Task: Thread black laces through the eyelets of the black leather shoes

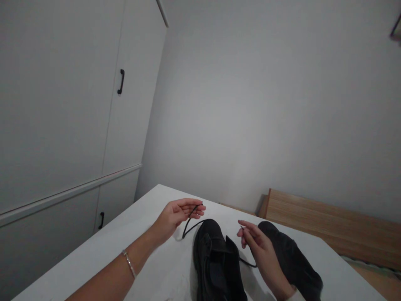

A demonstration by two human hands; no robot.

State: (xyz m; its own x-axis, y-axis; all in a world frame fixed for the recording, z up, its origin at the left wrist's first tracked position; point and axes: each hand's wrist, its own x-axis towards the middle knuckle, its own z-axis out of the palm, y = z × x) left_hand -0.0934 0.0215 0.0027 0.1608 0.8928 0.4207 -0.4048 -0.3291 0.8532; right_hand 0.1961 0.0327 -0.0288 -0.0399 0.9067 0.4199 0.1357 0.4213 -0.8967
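A black shoe (pixel 216 259) stands on the white table with its opening towards me and its toe pointing away. To its left, my left hand (pixel 184 212) holds a black shoelace (pixel 187 225), which loops from the fingers down to the front of the shoe. My right hand (pixel 255 242) is raised on the other side, thumb and forefinger pinched on a dark lace tip. From the shoe's right side more lace runs out beneath that hand. A second black shoe (pixel 291 259) lies to the right, partly behind my right hand and wrist.
The white table (pixel 163 267) ends in a far edge near the grey wall (pixel 250 104). A wooden headboard-like panel (pixel 328 221) stands beyond it at right. White cupboards (pixel 56 104) with dark handles line the left.
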